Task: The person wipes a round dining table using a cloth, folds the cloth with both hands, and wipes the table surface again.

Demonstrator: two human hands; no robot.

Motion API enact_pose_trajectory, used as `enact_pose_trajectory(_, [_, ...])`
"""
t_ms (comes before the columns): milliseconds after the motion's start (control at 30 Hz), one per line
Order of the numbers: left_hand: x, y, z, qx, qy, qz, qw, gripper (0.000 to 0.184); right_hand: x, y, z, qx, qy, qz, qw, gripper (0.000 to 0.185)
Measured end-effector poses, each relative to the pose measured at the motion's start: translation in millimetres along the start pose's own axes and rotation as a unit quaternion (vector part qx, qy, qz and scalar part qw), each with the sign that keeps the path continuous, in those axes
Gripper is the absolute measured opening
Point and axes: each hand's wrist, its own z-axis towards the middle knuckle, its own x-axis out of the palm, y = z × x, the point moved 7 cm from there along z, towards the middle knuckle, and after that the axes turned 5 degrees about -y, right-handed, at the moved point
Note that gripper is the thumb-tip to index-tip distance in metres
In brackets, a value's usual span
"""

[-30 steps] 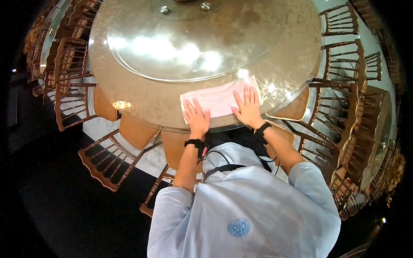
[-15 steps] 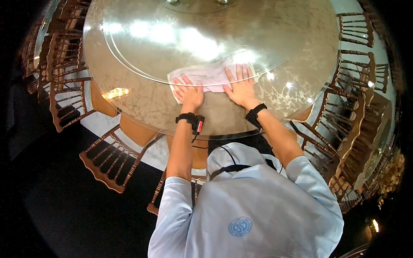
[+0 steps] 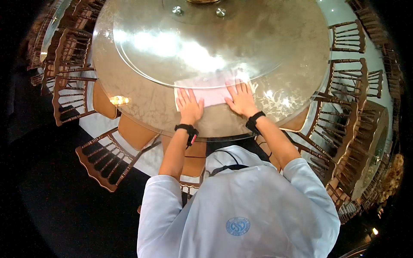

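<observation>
A pale pink cloth (image 3: pixel 213 96) lies spread on the near part of a round, glossy table (image 3: pixel 144 105). The curved edge of a glass turntable (image 3: pixel 165 49) crosses the cloth; I cannot tell whether the far part of the cloth is over or under the glass. My left hand (image 3: pixel 190 108) presses flat on the cloth's left end, fingers stretched forward. On its right end rests my right hand (image 3: pixel 243 102), also flat with the fingers spread. Both wrists wear black bands.
Wooden spindle-back chairs surround the table, including one at the near left (image 3: pixel 105 159) and others on the right (image 3: pixel 344 77). Two shiny round knobs (image 3: pixel 177 10) show on the turntable near a brass-coloured base (image 3: pixel 202 1). Bright light reflects off the glass.
Both hands and the cloth sit slightly lower in view, and the hands are a little closer together. The view has shifted, showing more of the turntable's centre. Both hands stay flat on the cloth.
</observation>
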Motion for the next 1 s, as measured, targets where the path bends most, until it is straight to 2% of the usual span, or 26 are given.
enact_pose_trajectory(133, [8.2, -26.6, -37.9, 0.036, -0.013, 0.013, 0.999, 0.079, -12.7, -16.9, -43.0, -0.027, -0.038, -0.004, 0.999, 0.061])
enact_pose_trajectory(200, [24.5, -42.2, -55.4, 0.016, 0.053, 0.01, 0.998, 0.082, -18.5, -30.2, -66.6, -0.027, -0.04, 0.003, 0.999, 0.061])
enact_pose_trajectory(367, [45.8, -98.9, -91.9, 0.053, 0.061, -0.039, 0.996, 0.084, -27.1, -68.0, -128.1, -0.004, -0.05, -0.013, 0.999, 0.061])
enact_pose_trajectory(533, [52.7, -130.2, -108.2, 0.077, 0.071, -0.025, 0.994, 0.084, -25.9, -91.1, -170.4, 0.024, -0.055, -0.015, 0.998, 0.062])
enact_pose_trajectory(600, [51.3, -130.2, -109.4, 0.077, 0.069, -0.017, 0.995, 0.084, -24.5, -91.2, -173.7, 0.021, -0.063, -0.01, 0.998, 0.063])
enact_pose_trajectory(767, [23.5, -121.2, -115.5, 0.137, -0.049, -0.051, 0.988, 0.075, -3.5, -77.5, -167.6, 0.037, -0.047, -0.032, 0.998, 0.07])
enact_pose_trajectory(833, [18.4, -109.4, -118.0, 0.14, -0.049, -0.047, 0.988, 0.074, -1.7, -70.6, -162.9, 0.04, -0.007, -0.024, 0.999, 0.074])
enact_pose_trajectory(933, [10.7, -83.1, -118.8, 0.136, -0.055, -0.055, 0.988, 0.072, 1.8, -48.9, -154.1, -0.01, -0.025, -0.034, 0.999, 0.076])
enact_pose_trajectory(1000, [8.6, -59.7, -119.7, 0.103, -0.023, 0.002, 0.994, 0.071, 7.6, -30.8, -143.3, -0.031, -0.019, -0.027, 0.999, 0.076])
